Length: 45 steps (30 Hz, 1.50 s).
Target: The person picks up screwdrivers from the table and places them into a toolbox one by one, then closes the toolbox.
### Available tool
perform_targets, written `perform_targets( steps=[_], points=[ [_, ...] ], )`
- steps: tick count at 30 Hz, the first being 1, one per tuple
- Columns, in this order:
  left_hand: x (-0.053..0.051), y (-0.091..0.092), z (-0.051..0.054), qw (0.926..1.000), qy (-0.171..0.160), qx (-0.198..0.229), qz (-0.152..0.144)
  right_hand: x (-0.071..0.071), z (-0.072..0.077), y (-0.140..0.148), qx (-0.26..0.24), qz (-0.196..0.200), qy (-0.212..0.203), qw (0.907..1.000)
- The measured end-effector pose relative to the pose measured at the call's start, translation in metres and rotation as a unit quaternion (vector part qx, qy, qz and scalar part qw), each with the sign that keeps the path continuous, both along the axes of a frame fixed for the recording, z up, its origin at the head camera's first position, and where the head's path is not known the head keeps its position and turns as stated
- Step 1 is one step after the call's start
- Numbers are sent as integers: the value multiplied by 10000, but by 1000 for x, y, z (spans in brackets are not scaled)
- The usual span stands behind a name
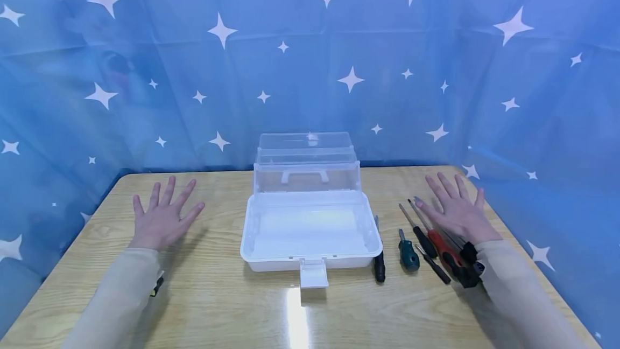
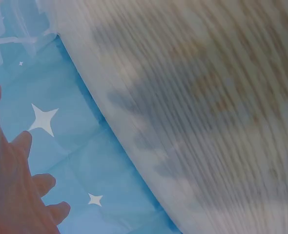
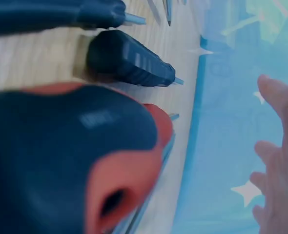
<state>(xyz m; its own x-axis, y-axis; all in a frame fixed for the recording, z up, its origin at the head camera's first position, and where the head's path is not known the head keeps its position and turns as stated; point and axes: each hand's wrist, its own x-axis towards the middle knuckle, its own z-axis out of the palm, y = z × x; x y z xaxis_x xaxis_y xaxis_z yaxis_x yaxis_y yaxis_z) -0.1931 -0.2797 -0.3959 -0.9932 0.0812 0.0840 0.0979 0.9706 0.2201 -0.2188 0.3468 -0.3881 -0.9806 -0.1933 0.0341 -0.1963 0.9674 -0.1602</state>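
A white toolbox point(image 1: 310, 264) stands in the middle of the table with its clear lid point(image 1: 307, 168) raised at the back. My left hand point(image 1: 162, 224) is held palm down over the table's left side, fingers spread, with nothing in it. On the other side my right hand point(image 1: 459, 214) also has its fingers spread and grips nothing. Near and partly under it lie a red-and-black screwdriver point(image 1: 442, 246), a black-handled screwdriver point(image 1: 425, 242), a slim dark screwdriver point(image 1: 437, 270) and a stubby green screwdriver point(image 1: 409, 257). The right wrist view shows the red-and-black handle point(image 3: 127, 165) up close.
Another dark screwdriver point(image 1: 380, 267) lies against the toolbox's right side. A small yellow-and-black item point(image 1: 156, 287) is mostly hidden by my left sleeve. The toolbox's latch point(image 1: 314, 274) hangs forward. A blue star-patterned curtain point(image 1: 290, 79) rises behind the wooden table point(image 1: 218, 306).
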Motion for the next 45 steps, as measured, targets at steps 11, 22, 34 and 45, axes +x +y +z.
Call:
perform_targets(
  steps=[11, 22, 34, 45],
  points=[
    [-2, 5, 11, 9999, 55, -11, -102, 4, 12, 14, -31, 281, 490, 9984],
    [6, 32, 6, 9977, -84, 444, -496, 19, 12, 16, -215, 535, 492, 9971],
    [15, 71, -3, 9877, -73, 1002, -1197, 37, 0, 21, -428, 994, 634, 9921],
    [26, 93, -16, 9806, -252, 1243, -1497, 46, -13, 25, -698, 1130, 500, 9899]
  ],
)
